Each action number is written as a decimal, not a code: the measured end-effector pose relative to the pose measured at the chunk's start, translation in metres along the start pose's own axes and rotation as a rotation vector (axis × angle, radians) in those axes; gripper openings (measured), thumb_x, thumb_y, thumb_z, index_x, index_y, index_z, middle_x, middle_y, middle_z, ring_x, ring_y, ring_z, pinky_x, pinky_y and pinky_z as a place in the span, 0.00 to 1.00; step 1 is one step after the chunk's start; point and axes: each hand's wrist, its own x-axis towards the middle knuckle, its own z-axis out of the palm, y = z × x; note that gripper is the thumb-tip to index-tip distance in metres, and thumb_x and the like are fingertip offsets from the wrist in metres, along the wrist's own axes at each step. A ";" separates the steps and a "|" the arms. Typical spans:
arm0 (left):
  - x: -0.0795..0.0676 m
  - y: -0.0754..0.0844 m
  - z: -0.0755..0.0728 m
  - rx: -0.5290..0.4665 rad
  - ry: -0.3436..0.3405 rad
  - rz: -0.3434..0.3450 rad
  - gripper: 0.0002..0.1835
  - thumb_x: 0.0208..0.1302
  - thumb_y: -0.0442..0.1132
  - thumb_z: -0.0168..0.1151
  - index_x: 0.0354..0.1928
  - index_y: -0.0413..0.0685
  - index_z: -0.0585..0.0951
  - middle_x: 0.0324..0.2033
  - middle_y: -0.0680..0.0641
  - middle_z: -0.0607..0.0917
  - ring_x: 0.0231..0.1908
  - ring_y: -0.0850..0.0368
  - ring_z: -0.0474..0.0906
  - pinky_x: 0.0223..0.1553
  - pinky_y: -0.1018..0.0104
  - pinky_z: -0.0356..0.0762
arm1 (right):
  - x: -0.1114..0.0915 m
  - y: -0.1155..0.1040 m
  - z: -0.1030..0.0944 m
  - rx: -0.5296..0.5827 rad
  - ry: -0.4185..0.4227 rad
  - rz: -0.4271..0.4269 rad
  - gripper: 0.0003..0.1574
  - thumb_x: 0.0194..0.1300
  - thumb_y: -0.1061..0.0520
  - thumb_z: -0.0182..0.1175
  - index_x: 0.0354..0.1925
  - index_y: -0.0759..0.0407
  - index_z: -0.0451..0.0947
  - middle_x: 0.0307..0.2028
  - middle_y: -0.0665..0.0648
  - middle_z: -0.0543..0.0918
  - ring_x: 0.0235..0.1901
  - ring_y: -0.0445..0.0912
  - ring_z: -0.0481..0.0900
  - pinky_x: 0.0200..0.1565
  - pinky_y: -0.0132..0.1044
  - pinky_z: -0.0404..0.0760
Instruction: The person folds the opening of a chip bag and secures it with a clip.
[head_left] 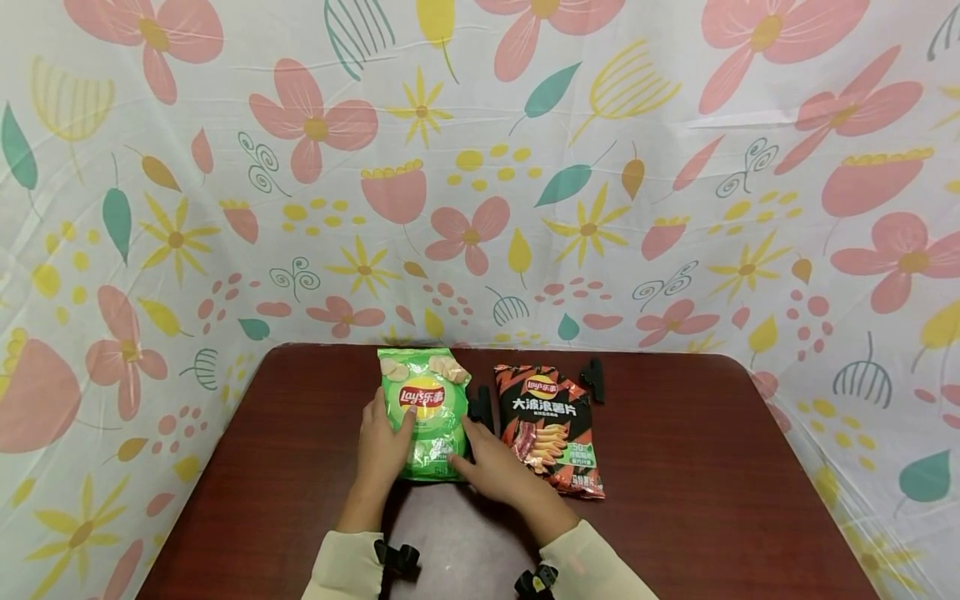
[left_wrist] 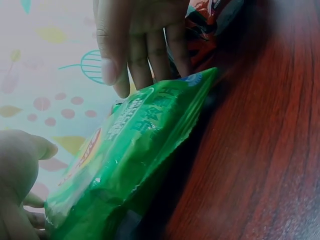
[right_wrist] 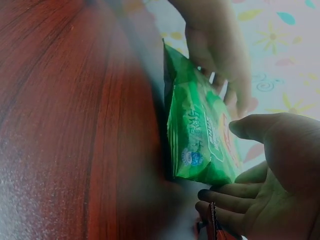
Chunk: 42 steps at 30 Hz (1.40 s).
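Observation:
A green Lay's chip bag [head_left: 426,421] lies face up on the table, between my two hands. My left hand [head_left: 381,442] is along its left edge, thumb over the front; the left wrist view shows that thumb apart from the bag and the fingers by its side. On the opposite edge is my right hand [head_left: 497,462], and its fingers [right_wrist: 227,197] look fairly straight beside the lower right corner in the right wrist view. Just right of the green bag is a black clip [head_left: 482,407], partly hidden by the right hand.
A black-and-red Lay's chip bag [head_left: 546,429] lies to the right of my right hand. At its upper right is another black clip [head_left: 594,381]. The dark red wooden table [head_left: 697,483] ends against a flower-printed cloth [head_left: 468,167] at the back.

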 end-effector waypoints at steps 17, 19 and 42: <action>-0.006 0.011 -0.005 -0.051 0.027 0.015 0.44 0.73 0.54 0.58 0.80 0.43 0.52 0.72 0.32 0.63 0.67 0.30 0.68 0.64 0.34 0.69 | 0.004 0.005 -0.002 0.173 0.103 0.007 0.52 0.75 0.45 0.55 0.80 0.65 0.40 0.71 0.69 0.67 0.61 0.55 0.78 0.58 0.54 0.78; -0.007 0.013 -0.006 -0.059 0.036 0.019 0.44 0.73 0.53 0.58 0.80 0.42 0.52 0.71 0.31 0.63 0.67 0.30 0.68 0.64 0.34 0.69 | 0.005 0.005 -0.002 0.201 0.108 0.017 0.52 0.76 0.44 0.55 0.81 0.64 0.40 0.69 0.67 0.69 0.58 0.54 0.79 0.56 0.52 0.79; -0.014 0.023 -0.012 -0.157 0.098 0.033 0.40 0.72 0.50 0.60 0.78 0.44 0.58 0.69 0.34 0.67 0.69 0.35 0.67 0.68 0.36 0.66 | 0.011 0.004 -0.007 0.377 0.198 0.031 0.47 0.74 0.50 0.56 0.78 0.68 0.49 0.57 0.65 0.75 0.55 0.54 0.78 0.51 0.47 0.81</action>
